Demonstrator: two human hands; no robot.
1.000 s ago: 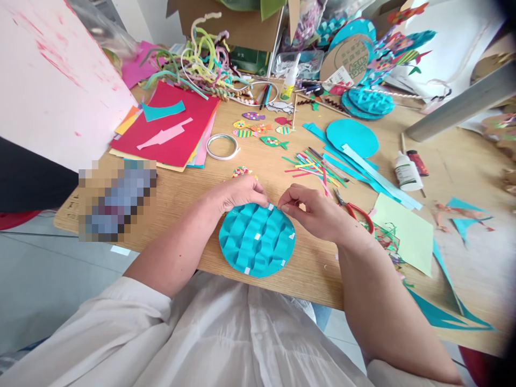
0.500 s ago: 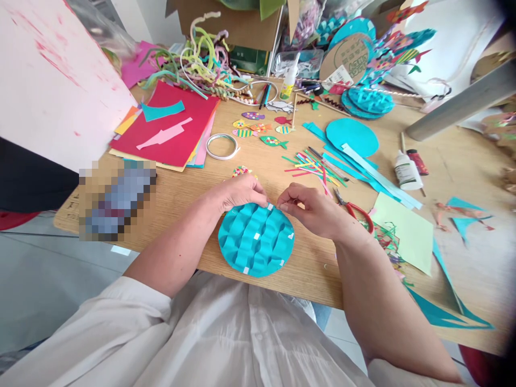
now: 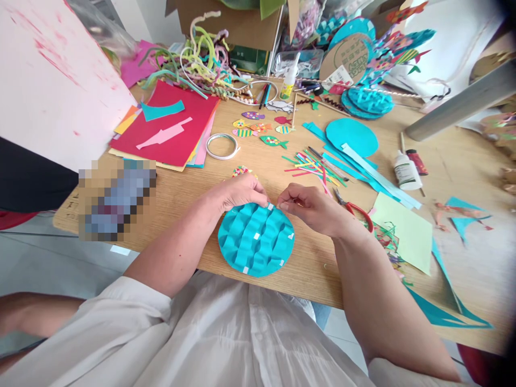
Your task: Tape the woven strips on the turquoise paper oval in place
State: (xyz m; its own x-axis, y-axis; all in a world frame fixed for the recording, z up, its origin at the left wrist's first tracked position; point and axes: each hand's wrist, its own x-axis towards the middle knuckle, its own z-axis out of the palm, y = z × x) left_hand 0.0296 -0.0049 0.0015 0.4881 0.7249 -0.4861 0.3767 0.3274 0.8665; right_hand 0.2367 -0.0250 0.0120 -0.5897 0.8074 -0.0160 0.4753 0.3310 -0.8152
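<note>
A round turquoise paper disc lies at the table's front edge, with wavy paper strips across it and several small white squares stuck on. My left hand is closed at its top edge, thumb and fingertips gripping the rim beside one white square. Just to the right, my right hand is pinched closed at the same rim. Whatever sits between its fingertips is too small to make out. Behind my left hand, a paper piece with colourful dots is partly covered.
Red-handled scissors lie right of my right hand, near thin paper strips. Beyond are paper fish, a white tape roll, a plain turquoise disc and a glue bottle. Coloured paper sheets are stacked left.
Both my hands stay at the disc's top edge, almost unmoved. Another person's bare limb has come into view at the lower left.
</note>
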